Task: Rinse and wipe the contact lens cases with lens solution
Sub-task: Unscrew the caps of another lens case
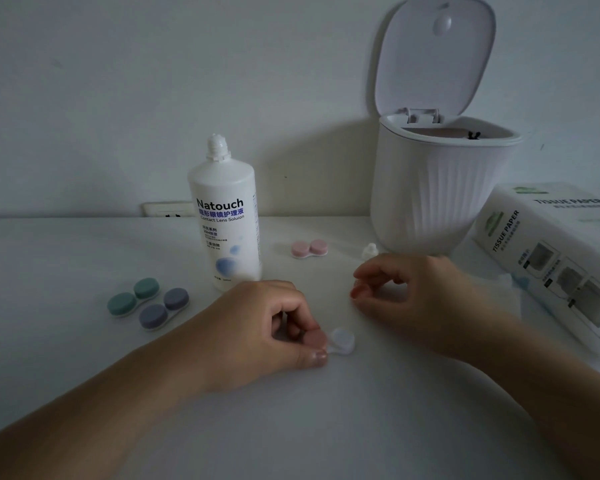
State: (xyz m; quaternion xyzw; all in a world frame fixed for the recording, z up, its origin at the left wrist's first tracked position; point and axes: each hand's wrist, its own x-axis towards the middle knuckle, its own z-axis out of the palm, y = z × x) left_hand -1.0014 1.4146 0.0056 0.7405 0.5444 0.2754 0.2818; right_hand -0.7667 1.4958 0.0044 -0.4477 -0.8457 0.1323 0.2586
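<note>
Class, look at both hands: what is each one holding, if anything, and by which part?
The left hand pinches the lens case by its pink-capped end. The right hand seems to pinch a small pink cap; blur leaves that uncertain.

White ribbed plastic waste bin (437,195), rounded body, standing at the back right of the table (84,341) against the wall (153,81); hinged lid (433,53) raised upright, a dark liner edge visible inside the rim. Table: plain white surface. Wall: plain pale, unmarked. White wall socket plate (168,209), low on the wall, partly hidden behind the table's far edge, left of centre.
</note>
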